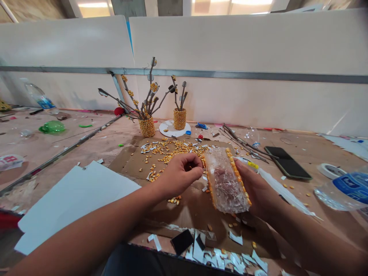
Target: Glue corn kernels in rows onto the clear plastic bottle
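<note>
In my right hand (257, 189) is a clear, cloudy plastic piece (225, 182), roughly rectangular, tilted over the cardboard. Rows of yellow corn kernels line its two long edges. My left hand (184, 172) is closed in a pinch, thumb against forefinger, close to the piece's left edge. Whatever may sit between those fingertips is too small to make out. Loose corn kernels (175, 149) lie spread over the brown cardboard sheet (195, 209) beyond and below my hands.
Two kernel-covered pots (147, 127) (179, 119) with twigs stand at the back. White sheets (77, 195) lie left, paper scraps (230, 260) in front. To the right are twigs (244, 143), a phone (287, 161), a tape roll (332, 170) and a water bottle (345, 189).
</note>
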{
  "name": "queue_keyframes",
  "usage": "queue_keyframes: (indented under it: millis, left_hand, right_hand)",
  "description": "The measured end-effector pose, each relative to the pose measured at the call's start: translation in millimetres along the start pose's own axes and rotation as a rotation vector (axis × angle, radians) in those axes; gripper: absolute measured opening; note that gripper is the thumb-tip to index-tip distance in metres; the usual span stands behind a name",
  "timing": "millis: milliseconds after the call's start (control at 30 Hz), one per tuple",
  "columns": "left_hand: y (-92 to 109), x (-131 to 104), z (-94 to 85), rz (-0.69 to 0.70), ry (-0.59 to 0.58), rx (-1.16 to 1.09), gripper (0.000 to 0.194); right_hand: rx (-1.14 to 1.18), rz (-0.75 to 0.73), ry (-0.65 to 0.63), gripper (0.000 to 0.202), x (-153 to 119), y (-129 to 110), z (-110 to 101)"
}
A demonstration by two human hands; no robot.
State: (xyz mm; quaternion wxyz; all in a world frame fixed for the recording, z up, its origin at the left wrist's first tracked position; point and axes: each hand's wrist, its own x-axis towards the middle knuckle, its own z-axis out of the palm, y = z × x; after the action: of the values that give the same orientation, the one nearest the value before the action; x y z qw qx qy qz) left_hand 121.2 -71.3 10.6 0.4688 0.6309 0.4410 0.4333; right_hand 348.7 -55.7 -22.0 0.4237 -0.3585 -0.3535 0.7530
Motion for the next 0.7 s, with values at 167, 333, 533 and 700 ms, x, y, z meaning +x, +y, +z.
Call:
queue_keyframes:
  millis: [167,333,533,700]
  left_hand:
    - [8,0,-2.5,-0.014,0.01,0.049,0.014]
    - [10,0,-5.6,-0.018,-0.013,0.058,0.015]
    - [6,3,-10.4,0.002,-0.001,0.025,0.018]
    - [4,9,-22.3,0.005,0.127,0.199,0.023]
  right_hand:
    - [-0.001,0.002,-0.055,0.047,-2,0,3]
    - [-0.003,0.006,-0.064,0.056,-4,-1,4]
    - [-0.015,-0.006,-0.022,0.054,-2,-1,1]
    - [-0.032,0.014,-0.035,0.052,0,-6,-7]
